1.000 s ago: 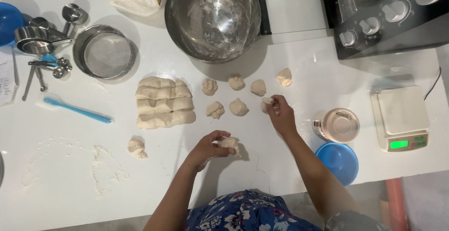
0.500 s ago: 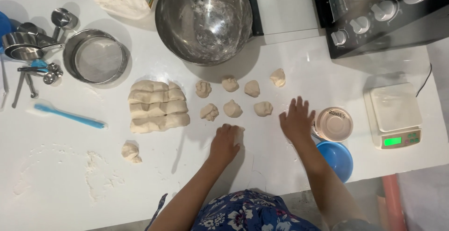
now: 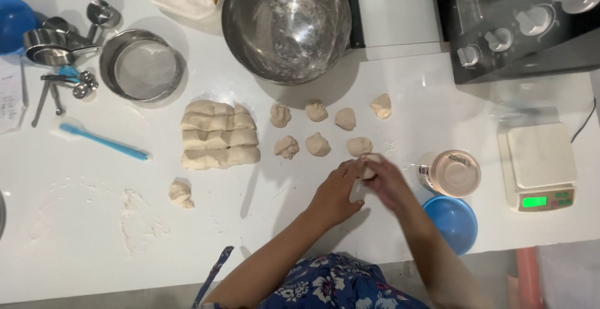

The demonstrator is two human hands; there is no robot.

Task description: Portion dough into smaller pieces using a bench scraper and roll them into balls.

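My left hand (image 3: 337, 190) and my right hand (image 3: 387, 182) meet over the white counter and both close around one small dough piece (image 3: 367, 170). Just above them lie several small dough pieces (image 3: 317, 144) in two rows. To the left sits a sliced dough slab (image 3: 219, 135) cut into strips. A lone dough lump (image 3: 180, 192) rests further left near scattered flour.
A steel mixing bowl (image 3: 286, 24) stands at the back, a round sieve (image 3: 142, 66) and measuring cups (image 3: 53, 43) at the left. A blue spatula (image 3: 103, 141) lies on the counter. A lidded jar (image 3: 451, 172), a blue bowl (image 3: 451, 221) and a kitchen scale (image 3: 540, 168) are right.
My hands were apart, the left pressing dough on the counter and the right flat beside the jar. They have come together around one dough piece.
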